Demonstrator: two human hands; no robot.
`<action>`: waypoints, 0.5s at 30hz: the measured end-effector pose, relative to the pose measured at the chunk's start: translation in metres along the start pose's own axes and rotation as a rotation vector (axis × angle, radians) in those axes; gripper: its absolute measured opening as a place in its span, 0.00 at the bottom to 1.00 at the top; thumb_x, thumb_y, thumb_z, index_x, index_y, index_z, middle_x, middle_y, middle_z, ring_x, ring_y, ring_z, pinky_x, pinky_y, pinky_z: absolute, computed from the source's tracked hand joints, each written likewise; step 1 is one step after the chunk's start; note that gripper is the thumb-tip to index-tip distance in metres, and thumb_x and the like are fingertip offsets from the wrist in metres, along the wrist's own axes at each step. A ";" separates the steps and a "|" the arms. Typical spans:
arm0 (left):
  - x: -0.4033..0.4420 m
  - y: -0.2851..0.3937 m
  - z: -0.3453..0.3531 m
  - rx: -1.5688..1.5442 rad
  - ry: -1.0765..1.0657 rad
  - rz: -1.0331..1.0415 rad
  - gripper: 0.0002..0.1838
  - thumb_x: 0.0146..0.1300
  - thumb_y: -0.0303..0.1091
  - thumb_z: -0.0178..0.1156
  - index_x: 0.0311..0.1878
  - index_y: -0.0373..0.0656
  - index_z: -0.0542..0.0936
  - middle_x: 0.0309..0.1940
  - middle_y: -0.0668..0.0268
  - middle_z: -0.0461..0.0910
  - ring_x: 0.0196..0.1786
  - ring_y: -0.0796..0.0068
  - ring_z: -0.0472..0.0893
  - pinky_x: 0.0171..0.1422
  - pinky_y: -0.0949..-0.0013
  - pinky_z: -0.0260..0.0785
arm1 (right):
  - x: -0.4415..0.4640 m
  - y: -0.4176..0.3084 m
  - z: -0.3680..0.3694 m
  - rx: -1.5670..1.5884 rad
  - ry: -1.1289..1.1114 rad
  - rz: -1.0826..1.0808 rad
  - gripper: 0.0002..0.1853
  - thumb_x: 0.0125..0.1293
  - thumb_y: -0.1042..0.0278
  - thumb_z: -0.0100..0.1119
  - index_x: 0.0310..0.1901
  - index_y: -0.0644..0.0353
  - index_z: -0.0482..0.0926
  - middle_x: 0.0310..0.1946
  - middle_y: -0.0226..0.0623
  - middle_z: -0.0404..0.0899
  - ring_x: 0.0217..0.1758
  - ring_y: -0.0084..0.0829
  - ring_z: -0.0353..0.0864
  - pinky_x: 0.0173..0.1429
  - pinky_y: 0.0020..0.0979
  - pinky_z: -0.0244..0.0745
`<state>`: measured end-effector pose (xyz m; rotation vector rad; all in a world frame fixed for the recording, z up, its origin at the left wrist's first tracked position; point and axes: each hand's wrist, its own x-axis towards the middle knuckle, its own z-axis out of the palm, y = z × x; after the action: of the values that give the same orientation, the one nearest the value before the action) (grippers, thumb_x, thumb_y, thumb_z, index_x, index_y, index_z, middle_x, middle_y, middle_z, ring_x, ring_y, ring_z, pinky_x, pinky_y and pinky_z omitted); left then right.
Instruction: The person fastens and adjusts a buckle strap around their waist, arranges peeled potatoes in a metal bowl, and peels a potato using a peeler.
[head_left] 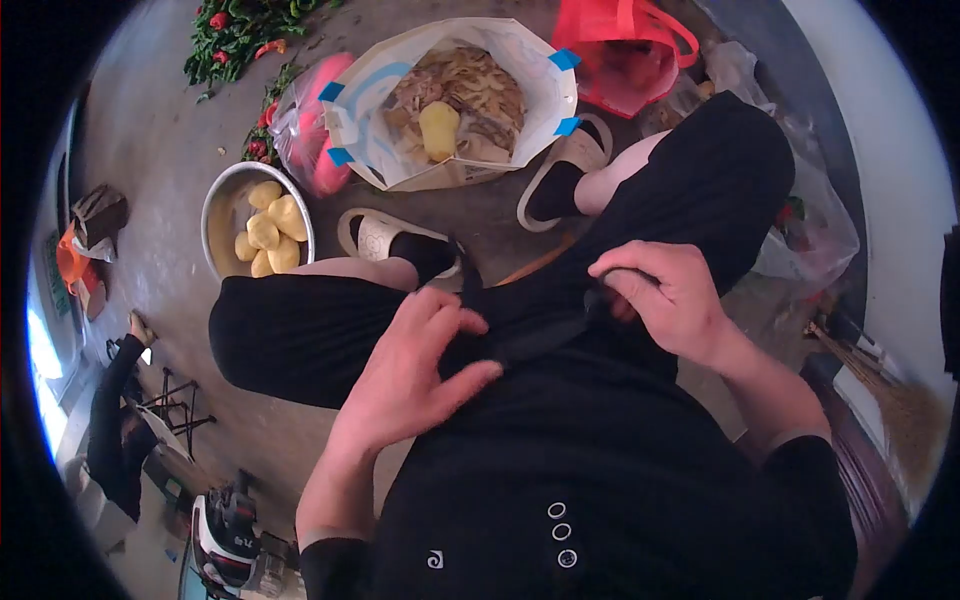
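My left hand (415, 365) hovers over my lap with thumb and fingers apart, holding nothing that I can see. My right hand (665, 295) is closed, thumb against fingers, on a dark narrow thing (632, 274). Against my black clothing its kind does not show. Between my feet stands a white bag (360, 150) held wide, its rim marked with blue tabs. Peelings (480, 85) fill its bottom, and one peeled potato (439, 130) lies on them. To the left, several peeled potatoes (263, 232) rest in a round metal basin (211, 235).
A red bag (625, 75) stands at the upper right. Pink bundles in clear plastic (325, 125) lie beside the white bag. Leafy greens with red peppers (235, 40) are on the floor. Another person's dark sleeve (115, 400) shows at the left; a broom (895, 400) is at the right.
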<state>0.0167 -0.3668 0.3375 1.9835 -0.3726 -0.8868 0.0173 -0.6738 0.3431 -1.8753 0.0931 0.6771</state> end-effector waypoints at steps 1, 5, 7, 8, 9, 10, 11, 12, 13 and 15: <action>0.007 0.002 0.000 0.038 0.036 0.078 0.20 0.58 0.31 0.74 0.53 0.40 0.81 0.53 0.59 0.77 0.57 0.57 0.79 0.61 0.63 0.73 | 0.001 0.001 0.001 0.013 -0.006 0.004 0.06 0.74 0.78 0.61 0.47 0.66 0.86 0.33 0.37 0.88 0.29 0.23 0.87 0.34 0.26 0.81; 0.038 0.016 0.003 0.000 0.070 0.207 0.20 0.62 0.32 0.72 0.55 0.39 0.81 0.51 0.57 0.79 0.56 0.57 0.80 0.61 0.62 0.74 | 0.008 0.002 -0.001 0.015 -0.015 -0.010 0.06 0.73 0.79 0.61 0.47 0.66 0.86 0.33 0.38 0.87 0.29 0.23 0.87 0.35 0.26 0.81; 0.052 0.018 0.015 -0.150 -0.097 0.191 0.19 0.65 0.33 0.71 0.56 0.37 0.81 0.47 0.58 0.81 0.53 0.61 0.82 0.59 0.63 0.74 | 0.007 0.002 -0.001 0.004 -0.019 -0.034 0.06 0.73 0.79 0.61 0.47 0.66 0.86 0.33 0.38 0.87 0.29 0.23 0.87 0.35 0.26 0.81; 0.060 0.021 0.018 -0.249 -0.206 0.092 0.18 0.66 0.33 0.71 0.56 0.37 0.81 0.45 0.59 0.82 0.51 0.64 0.82 0.58 0.64 0.75 | 0.007 0.003 -0.001 0.000 -0.019 -0.055 0.06 0.73 0.79 0.61 0.47 0.66 0.86 0.33 0.38 0.87 0.30 0.24 0.87 0.35 0.26 0.81; 0.067 0.024 0.021 -0.346 -0.317 -0.007 0.18 0.67 0.34 0.70 0.56 0.36 0.81 0.42 0.60 0.82 0.49 0.67 0.83 0.57 0.65 0.75 | 0.007 0.004 -0.002 -0.003 -0.018 -0.075 0.06 0.73 0.79 0.61 0.47 0.66 0.86 0.33 0.38 0.87 0.30 0.24 0.87 0.35 0.26 0.81; 0.072 0.025 0.023 -0.443 -0.432 -0.109 0.18 0.68 0.34 0.70 0.56 0.35 0.80 0.40 0.61 0.83 0.47 0.70 0.83 0.56 0.66 0.75 | 0.005 0.004 -0.003 0.003 -0.011 -0.072 0.06 0.73 0.80 0.61 0.47 0.66 0.86 0.33 0.38 0.87 0.30 0.24 0.87 0.35 0.26 0.81; 0.077 0.020 0.027 -0.484 -0.444 -0.120 0.18 0.68 0.35 0.71 0.54 0.35 0.81 0.35 0.68 0.81 0.43 0.80 0.80 0.51 0.70 0.74 | 0.004 0.003 -0.004 0.008 -0.002 -0.070 0.06 0.73 0.80 0.61 0.47 0.66 0.86 0.33 0.38 0.87 0.30 0.24 0.87 0.35 0.26 0.80; 0.078 0.020 0.027 -0.487 -0.434 -0.142 0.17 0.67 0.34 0.71 0.54 0.35 0.81 0.35 0.69 0.81 0.42 0.81 0.78 0.50 0.71 0.73 | 0.002 0.003 -0.006 0.012 0.006 -0.066 0.06 0.72 0.80 0.61 0.46 0.66 0.86 0.32 0.38 0.87 0.30 0.24 0.87 0.35 0.26 0.80; 0.079 0.020 0.027 -0.491 -0.424 -0.166 0.17 0.67 0.34 0.71 0.54 0.35 0.81 0.35 0.70 0.80 0.41 0.82 0.77 0.48 0.73 0.72 | 0.000 0.005 -0.008 0.022 -0.005 -0.046 0.06 0.72 0.80 0.61 0.46 0.66 0.86 0.32 0.37 0.87 0.31 0.24 0.87 0.35 0.27 0.80; 0.080 0.020 0.029 -0.483 -0.378 -0.181 0.16 0.66 0.33 0.71 0.53 0.36 0.81 0.35 0.72 0.78 0.39 0.84 0.75 0.46 0.75 0.70 | -0.003 0.009 -0.015 0.043 -0.027 -0.010 0.06 0.71 0.79 0.61 0.45 0.66 0.86 0.31 0.36 0.86 0.31 0.23 0.86 0.36 0.27 0.79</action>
<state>0.0537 -0.4407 0.3096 1.4183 -0.1660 -1.3345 0.0172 -0.6912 0.3406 -1.8235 0.0806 0.6886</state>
